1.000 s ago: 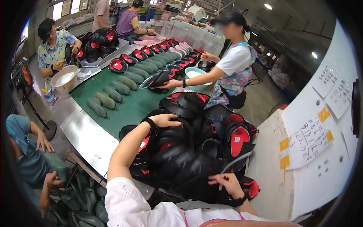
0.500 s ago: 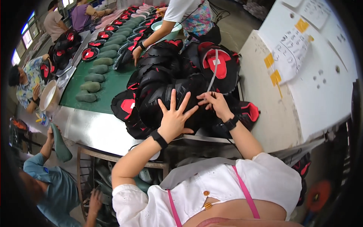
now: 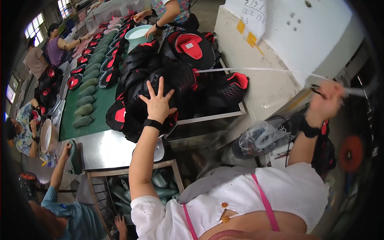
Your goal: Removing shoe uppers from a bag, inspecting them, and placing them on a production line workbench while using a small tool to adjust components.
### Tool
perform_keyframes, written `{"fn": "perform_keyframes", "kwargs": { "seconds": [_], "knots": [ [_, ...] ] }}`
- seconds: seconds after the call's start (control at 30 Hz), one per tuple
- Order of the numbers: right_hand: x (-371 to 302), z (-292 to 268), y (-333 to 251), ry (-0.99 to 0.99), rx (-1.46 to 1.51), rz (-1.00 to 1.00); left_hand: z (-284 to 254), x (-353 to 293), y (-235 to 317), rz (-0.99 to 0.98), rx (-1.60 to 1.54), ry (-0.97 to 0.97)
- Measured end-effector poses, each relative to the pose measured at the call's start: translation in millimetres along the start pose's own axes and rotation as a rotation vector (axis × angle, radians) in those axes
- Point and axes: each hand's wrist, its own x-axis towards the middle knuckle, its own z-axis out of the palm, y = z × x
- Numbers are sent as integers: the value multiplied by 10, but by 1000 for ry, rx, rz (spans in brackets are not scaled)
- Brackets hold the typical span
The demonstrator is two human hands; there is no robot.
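Observation:
My left hand [image 3: 158, 103] lies flat, fingers spread, on a pile of black and red shoe uppers [image 3: 176, 76] heaped on a metal table. My right hand [image 3: 326, 102] is raised far to the right, shut on a long white strap [image 3: 256, 69] that runs taut from the pile to the hand. A dark thin thing also sticks out of that fist. Both wrists wear black bands.
A green conveyor belt [image 3: 102, 104] carries green shoe lasts [image 3: 83, 110] and red-black uppers. Other people work along it and at its far end by a pale basin [image 3: 138, 34]. A white cabinet [image 3: 296, 44] stands right. A rack of lasts [image 3: 160, 184] sits under the table.
My right hand has left the pile and swung far right, pulling the white strap out straight. My left hand stays pressed on the uppers. The view has tilted down and right.

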Motion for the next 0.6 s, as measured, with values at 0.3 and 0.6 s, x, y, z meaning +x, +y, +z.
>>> {"fn": "perform_keyframes", "kwargs": {
  "seconds": [0.3, 0.6],
  "knots": [
    [-168, -673, -1075, -73, -169, -77, -143, -128, 170, 79, -90, 101],
    [-183, -1490, -1792, 195, -138, -531, -154, -356, 344, 248, -18, 184]
  ]
}}
